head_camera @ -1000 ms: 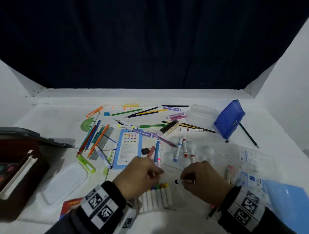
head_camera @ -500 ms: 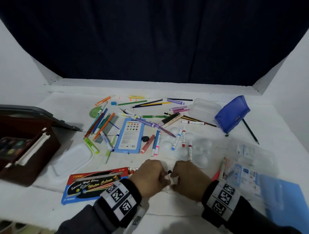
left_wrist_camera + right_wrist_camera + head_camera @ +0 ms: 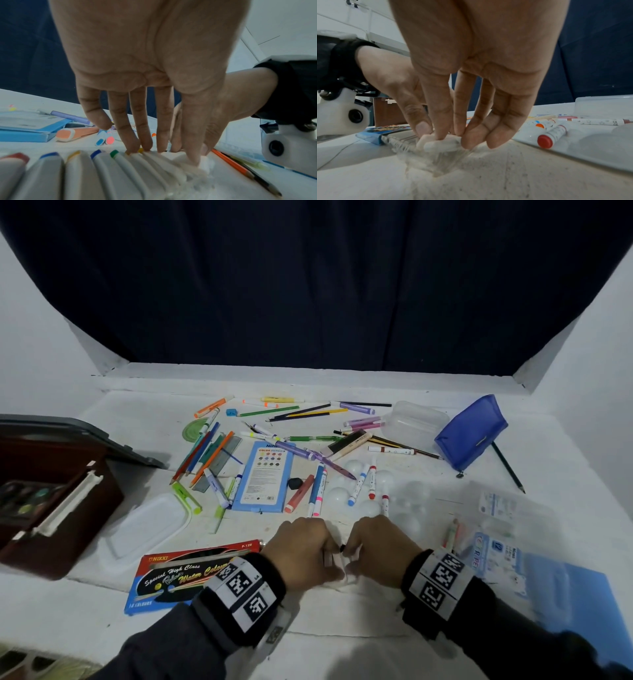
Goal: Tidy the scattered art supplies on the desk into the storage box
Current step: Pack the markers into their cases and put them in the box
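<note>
My left hand (image 3: 301,546) and right hand (image 3: 378,546) pinch the marker row (image 3: 106,174) directly under my fingertips — long axes running toward me.

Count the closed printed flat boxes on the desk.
2: light blue colour-pencil box mid-desk; red watercolour box at the desk's near edge. More may hide under clutter.

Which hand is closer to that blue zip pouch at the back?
Right. The right hand lies nearer the blue pouch, which sits beyond it to the right; the left hand is further left.
</note>
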`<state>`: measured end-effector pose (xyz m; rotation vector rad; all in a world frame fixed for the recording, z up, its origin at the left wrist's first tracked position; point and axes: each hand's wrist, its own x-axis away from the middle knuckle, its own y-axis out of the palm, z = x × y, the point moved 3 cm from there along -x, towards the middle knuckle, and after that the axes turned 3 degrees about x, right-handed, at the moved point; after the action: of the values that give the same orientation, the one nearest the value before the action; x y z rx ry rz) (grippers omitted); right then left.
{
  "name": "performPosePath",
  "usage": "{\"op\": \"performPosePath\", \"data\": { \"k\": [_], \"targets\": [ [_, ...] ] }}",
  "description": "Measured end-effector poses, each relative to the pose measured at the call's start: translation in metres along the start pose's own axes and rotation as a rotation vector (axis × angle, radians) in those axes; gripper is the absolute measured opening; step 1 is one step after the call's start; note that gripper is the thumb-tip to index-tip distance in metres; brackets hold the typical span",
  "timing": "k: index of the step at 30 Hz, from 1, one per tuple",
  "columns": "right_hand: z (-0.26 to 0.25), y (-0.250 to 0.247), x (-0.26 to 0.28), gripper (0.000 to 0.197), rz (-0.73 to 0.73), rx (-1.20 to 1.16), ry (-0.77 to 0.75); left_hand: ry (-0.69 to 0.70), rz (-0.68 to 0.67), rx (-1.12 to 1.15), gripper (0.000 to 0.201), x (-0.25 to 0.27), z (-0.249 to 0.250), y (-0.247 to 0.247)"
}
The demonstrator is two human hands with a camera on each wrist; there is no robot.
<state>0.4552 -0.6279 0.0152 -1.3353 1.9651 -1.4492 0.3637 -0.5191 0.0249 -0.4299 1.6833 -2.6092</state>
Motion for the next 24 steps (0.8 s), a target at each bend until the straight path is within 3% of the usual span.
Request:
{"op": "performPosePath", "data": {
  "k": [15,24],
  "targets": [
    [-0.002,0.003,-0.009,0.031,0.029,0.055,0.039,-0.02,0.013,-0.116,0.047,-0.007,0.0,0.004],
    [0.001,0.002,-0.005,0.032,0.067,0.033,0.0,-0.045,0.039,0.067,0.055,-0.003,-0.011,0.001]
  ]
}}
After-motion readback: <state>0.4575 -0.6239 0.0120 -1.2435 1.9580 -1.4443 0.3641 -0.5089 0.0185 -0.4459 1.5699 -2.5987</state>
